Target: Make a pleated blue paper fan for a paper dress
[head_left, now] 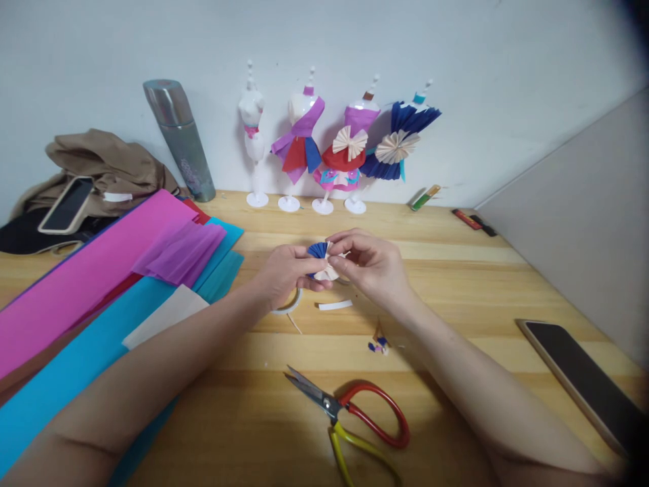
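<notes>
Between my two hands, above the middle of the table, is a small pleated paper fan rosette (318, 250), blue on one side and cream on the other. My left hand (286, 274) grips its left edge, thumb on top and fingers underneath. From the right, the thumb and fingertips of my right hand (372, 264) pinch its cream part. Just below my hands lie a roll of tape (288, 306), partly covered by my left hand, and a white strip (335, 305). Nearer to me rest scissors (329, 408) with one red and one yellow handle, blades slightly apart.
Four small mannequins (257, 199), three in paper outfits, stand along the wall beside a tilted-looking flask (182, 142). Coloured paper sheets (101, 270) cover the left side. A phone (572, 379) lies right. Paper scraps (378, 346) and a green tube (424, 197) are on the table.
</notes>
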Action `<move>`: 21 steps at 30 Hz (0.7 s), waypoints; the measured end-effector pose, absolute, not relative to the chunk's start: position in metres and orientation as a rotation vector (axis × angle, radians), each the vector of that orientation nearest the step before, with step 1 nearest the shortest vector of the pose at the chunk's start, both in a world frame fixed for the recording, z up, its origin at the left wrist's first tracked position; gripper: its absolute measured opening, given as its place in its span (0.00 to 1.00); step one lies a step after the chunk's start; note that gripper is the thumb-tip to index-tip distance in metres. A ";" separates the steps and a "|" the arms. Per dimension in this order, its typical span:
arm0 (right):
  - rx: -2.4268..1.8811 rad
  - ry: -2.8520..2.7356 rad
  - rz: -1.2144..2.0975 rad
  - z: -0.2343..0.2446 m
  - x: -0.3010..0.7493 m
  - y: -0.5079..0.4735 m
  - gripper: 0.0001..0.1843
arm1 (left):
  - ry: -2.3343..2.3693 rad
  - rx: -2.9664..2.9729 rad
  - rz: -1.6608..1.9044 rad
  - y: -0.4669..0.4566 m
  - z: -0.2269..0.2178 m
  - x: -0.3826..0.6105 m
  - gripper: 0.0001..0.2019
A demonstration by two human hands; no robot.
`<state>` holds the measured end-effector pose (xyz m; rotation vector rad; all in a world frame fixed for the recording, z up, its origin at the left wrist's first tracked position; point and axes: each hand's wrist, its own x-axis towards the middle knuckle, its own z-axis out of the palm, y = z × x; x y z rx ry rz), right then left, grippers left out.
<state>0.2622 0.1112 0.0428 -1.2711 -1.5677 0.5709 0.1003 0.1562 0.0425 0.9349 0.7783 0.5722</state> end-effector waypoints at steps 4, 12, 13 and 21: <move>-1.284 -1.563 0.589 0.044 0.262 0.111 0.03 | 0.777 0.937 0.579 0.157 0.040 0.102 0.05; -1.264 -1.471 0.713 0.051 0.266 0.109 0.07 | 0.763 0.861 0.594 0.157 0.042 0.102 0.04; -1.265 -1.448 0.729 0.051 0.267 0.109 0.08 | 0.757 0.849 0.602 0.157 0.042 0.102 0.04; -1.250 -1.592 0.632 0.047 0.262 0.109 0.10 | 0.682 0.866 0.657 0.157 0.039 0.099 0.04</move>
